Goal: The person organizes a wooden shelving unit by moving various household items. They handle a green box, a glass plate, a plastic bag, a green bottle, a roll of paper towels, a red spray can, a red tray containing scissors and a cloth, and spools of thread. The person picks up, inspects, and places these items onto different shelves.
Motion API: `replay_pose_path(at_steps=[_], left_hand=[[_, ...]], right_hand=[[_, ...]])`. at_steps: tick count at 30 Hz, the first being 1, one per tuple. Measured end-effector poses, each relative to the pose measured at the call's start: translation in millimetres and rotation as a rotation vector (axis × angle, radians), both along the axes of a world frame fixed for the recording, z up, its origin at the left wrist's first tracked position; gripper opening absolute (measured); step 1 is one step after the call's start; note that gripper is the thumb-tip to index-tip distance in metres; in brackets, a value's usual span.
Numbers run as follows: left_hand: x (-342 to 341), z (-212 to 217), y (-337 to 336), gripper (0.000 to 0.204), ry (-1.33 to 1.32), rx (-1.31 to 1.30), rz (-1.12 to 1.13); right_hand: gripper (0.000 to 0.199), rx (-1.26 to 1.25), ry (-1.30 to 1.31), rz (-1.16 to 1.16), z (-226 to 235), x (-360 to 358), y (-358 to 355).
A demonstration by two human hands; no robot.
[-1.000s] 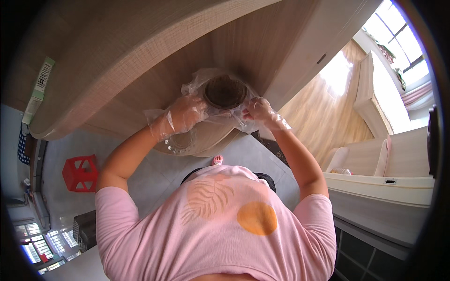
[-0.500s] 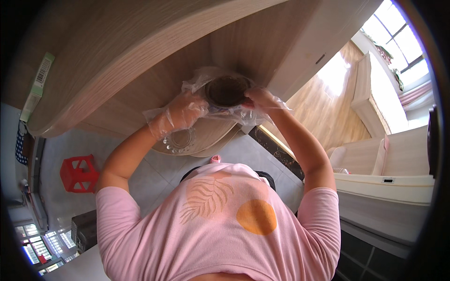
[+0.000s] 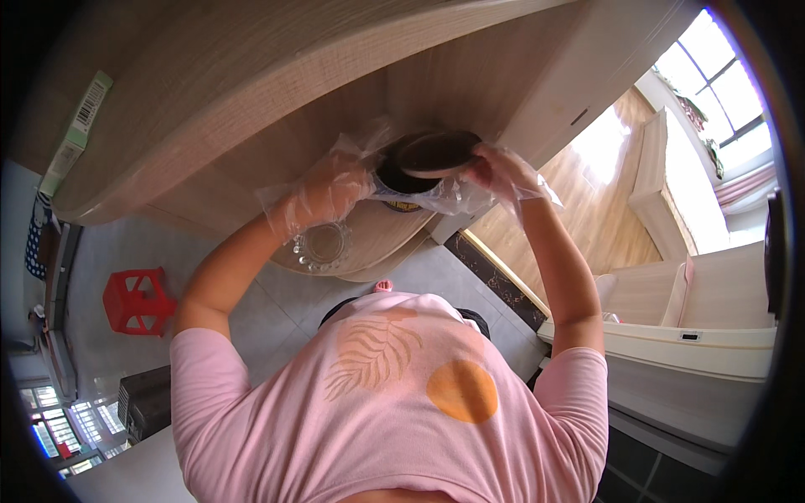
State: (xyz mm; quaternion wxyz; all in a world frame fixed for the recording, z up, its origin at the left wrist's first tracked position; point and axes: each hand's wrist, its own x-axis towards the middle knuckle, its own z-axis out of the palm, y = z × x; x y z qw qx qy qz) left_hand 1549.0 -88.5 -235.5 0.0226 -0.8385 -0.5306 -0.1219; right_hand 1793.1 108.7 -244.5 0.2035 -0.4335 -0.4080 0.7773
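Evidently the right hand has its grip clamped on the lid, tilted so the dark mouth of the tin shows above the surface; the left hand, grip unclear, probably steadies the tin's left side.

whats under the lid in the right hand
Under the round lid in the right hand shows part of the dark opening of a round container. The lid covers the rest; any contents are too dark to make out.
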Motion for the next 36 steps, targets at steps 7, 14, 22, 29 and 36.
replay_pose_path(at_steps=[7, 14, 22, 29, 36], left_hand=[[-3, 0, 1, 0.009, -0.137, 0.276, -0.14], [13, 48, -15, 0.025, -0.43, 0.431, 0.11], [2, 28, -15, 0.048, -0.979, 0.378, 0.44], [-2, -12, -8, 0.063, -1.22, 0.064, 0.633], [-22, -36, 16, 0.056, -1.31, -0.039, 0.486]], right_hand=[[0.012, 0.117, 0.032, 0.01, 8, 12, 11], [0.019, 0.244, -0.012, 0.207, 7, 10, -7], [0.025, 0.178, 0.066, 0.192, -21, 4, -17], [0.028, 0.584, 0.002, 0.182, -16, 0, -31], [0.019, 0.317, 0.047, 0.123, -29, -19, -30]])
